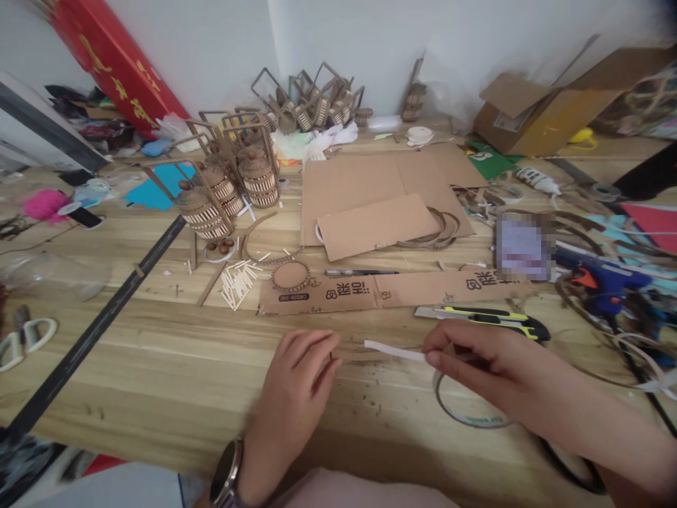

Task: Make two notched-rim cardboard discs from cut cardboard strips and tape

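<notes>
Between thumb and fingers, my right hand (476, 356) pinches a narrow white paper strip (394, 349), whose free end points left. My left hand (301, 384), with a watch on the wrist, is curled just left of that end, apart from it. A thin dark sliver shows between its thumb and fingertips, too small to name. Below my right hand lies a tape roll (444, 402), partly hidden by the hand. A yellow-and-black utility knife (486, 321) rests just beyond it, blade out. Beyond my hands lies a long printed cardboard strip (349, 293) with a round cardboard piece (290, 275) on its left end.
Small woven-look baskets (204, 212) with tall handles stand back left, and more are heaped by the wall. Short pale sticks (240, 282) lie loose. A blue glue gun (603, 282) sits right, cardboard sheets (354, 176) behind, scissors (26, 339) far left.
</notes>
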Demonstrator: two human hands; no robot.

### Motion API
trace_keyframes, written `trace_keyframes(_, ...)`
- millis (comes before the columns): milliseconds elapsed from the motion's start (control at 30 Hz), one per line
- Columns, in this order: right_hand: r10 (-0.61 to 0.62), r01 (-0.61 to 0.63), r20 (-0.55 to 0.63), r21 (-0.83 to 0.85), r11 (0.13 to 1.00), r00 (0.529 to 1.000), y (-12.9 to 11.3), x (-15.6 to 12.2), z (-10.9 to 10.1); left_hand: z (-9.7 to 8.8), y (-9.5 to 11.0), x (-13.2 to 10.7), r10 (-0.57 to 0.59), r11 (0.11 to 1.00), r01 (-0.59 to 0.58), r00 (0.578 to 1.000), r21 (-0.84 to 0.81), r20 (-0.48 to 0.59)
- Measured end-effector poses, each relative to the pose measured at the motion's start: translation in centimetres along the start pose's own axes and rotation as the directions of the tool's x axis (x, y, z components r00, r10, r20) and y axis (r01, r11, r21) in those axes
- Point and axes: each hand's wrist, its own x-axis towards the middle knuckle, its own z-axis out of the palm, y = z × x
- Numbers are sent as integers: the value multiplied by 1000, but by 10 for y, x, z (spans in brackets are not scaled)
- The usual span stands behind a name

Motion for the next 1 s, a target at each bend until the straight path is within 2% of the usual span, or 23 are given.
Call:
trace_keyframes(67, 31, -40, 62, 140, 989, 998, 4, 6, 3, 3, -1, 3, 9, 1000, -10, 998, 21, 56)
trace_keyframes(133, 63, -117, 169, 337, 934, 984, 7, 15, 11, 9, -1, 6, 18, 999, -22, 992, 28, 125)
trace_keyframes(200, 109, -252, 288, 527, 812, 952, 12, 27, 21, 15, -1, 8, 2, 999, -10, 980, 39, 198)
trace_keyframes(267, 161, -377, 369, 646, 663, 915, 19, 39, 32, 21, -2, 9, -33, 998, 16, 963, 67, 267)
trace_keyframes(300, 182, -411, 385, 680, 607, 905, 22, 44, 36, 23, -2, 10, -53, 996, 27, 952, 90, 302)
trace_keyframes(367, 211, -438, 389, 711, 551, 897, 30, 51, 43, 27, -1, 10, -91, 989, 41, 929, 144, 359)
trace_keyframes(633, 225, -449, 390, 733, 511, 893, 35, 53, 45, 35, 4, 13, -179, 962, 46, 853, 271, 490)
trace_keyframes(767, 230, -449, 387, 733, 511, 893, 35, 53, 45, 36, 3, 13, -218, 950, 69, 846, 305, 487)
trace_keyframes(900, 221, -444, 386, 732, 517, 895, 36, 53, 45, 32, 2, 8, -304, 928, 152, 838, 341, 454)
trace_keyframes(1000, 213, -440, 388, 731, 523, 897, 36, 53, 45, 25, 1, 3, -309, 938, 198, 849, 283, 428)
